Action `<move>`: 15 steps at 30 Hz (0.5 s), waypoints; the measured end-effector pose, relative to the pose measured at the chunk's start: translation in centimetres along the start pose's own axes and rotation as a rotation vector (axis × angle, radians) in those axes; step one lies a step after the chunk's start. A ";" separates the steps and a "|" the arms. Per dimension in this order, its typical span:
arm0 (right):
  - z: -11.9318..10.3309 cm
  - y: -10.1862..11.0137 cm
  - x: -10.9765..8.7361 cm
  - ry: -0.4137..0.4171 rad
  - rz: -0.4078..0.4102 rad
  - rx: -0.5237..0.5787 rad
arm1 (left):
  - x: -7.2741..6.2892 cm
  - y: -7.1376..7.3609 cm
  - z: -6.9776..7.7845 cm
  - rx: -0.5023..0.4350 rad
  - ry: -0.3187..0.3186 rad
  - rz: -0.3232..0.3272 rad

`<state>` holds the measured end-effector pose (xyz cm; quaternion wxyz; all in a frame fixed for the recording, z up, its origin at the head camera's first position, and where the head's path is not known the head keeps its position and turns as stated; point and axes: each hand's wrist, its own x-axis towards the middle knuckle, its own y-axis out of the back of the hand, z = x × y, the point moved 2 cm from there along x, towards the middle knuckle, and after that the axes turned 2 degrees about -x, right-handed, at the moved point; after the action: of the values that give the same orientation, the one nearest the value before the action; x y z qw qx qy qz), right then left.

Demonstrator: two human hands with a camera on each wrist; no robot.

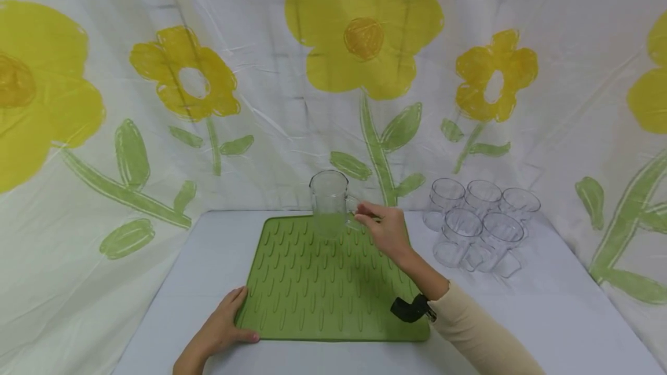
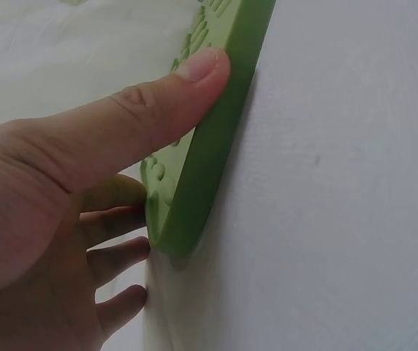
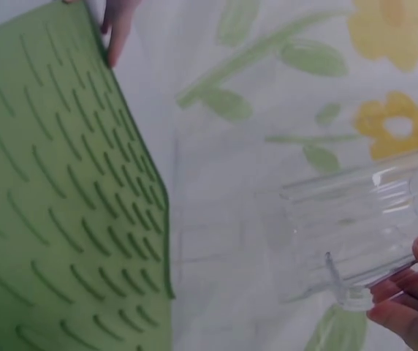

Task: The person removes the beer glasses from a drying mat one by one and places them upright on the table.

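A clear glass mug is held upright over the far part of the green ridged mat. My right hand pinches its handle between thumb and fingers; in the right wrist view the mug's base stands apart from the mat. At the mat's near left corner rests my left hand. Its thumb lies straight on the near edge, while the fingertips touch the left edge, as the left wrist view shows.
Several more clear glass mugs stand grouped on the white table, right of the mat. Behind the table hangs a white curtain painted with yellow flowers. A black wrist mount sticks out from my right sleeve over the mat.
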<state>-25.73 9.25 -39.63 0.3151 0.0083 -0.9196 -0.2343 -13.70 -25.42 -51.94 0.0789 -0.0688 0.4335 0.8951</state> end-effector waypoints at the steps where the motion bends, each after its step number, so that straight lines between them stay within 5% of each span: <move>1: 0.0 0.2 -0.2 -0.010 -0.006 -0.007 | 0.0 0.0 0.0 0.001 0.004 -0.001; 15: 1.1 2.7 -3.0 -0.056 -0.027 -0.005 | 0.1 -0.1 0.1 0.004 0.044 -0.010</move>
<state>-23.62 12.59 -40.91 0.2859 0.0132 -0.9274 -0.2408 -13.78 -25.31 -51.94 0.0737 -0.0905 0.4366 0.8921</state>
